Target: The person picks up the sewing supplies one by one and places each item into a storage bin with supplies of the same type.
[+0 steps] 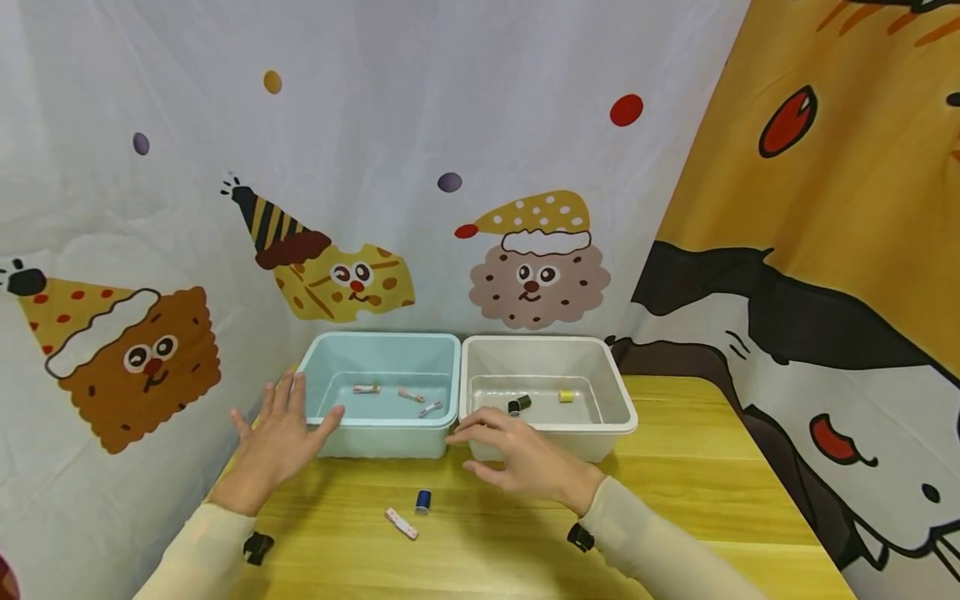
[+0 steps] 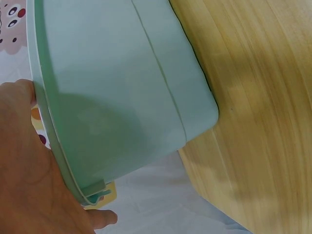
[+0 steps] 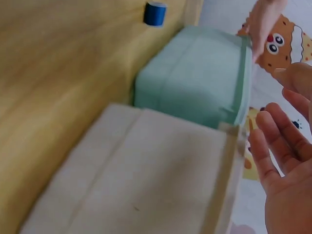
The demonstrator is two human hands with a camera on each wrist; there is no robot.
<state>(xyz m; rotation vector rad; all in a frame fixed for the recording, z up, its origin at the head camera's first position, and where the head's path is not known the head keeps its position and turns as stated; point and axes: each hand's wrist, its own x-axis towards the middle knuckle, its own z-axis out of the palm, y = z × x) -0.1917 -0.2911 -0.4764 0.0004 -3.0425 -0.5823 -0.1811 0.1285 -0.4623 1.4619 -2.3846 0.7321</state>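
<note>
Left hand (image 1: pixel 277 442) spreading at blue bin (image 1: pixel 378 440), right hand (image 1: pixel 525 458) hovering by cream bin (image 1: pixel 600 445), both grips released, blue thread spool (image 1: pixel 423 501) resting nearby

The left bin (image 1: pixel 382 443) is plain light blue, reading pale green in both wrist views; the right bin (image 1: pixel 596 444) is plain off-white. The tabletop (image 1: pixel 712 483) is yellow with wood grain. The spool (image 1: pixel 423 501) on it is dark blue; the nearby strip (image 1: pixel 401 524) is white with small reddish marks. Off-white bin contents: one yellow spool (image 1: pixel 566 397) and two very dark spools (image 1: pixel 523 402). Sleeves (image 1: pixel 204 546): plain cream. Wrist fittings (image 1: pixel 258 547): black. Backdrop (image 1: pixel 525 75): white, printed with red, purple and yellow dots, a brown biscuit (image 1: pixel 187 358), a brown-spotted yellow cheese (image 1: pixel 337 302) and a dark-spotted pinkish cookie (image 1: pixel 547 308).
</note>
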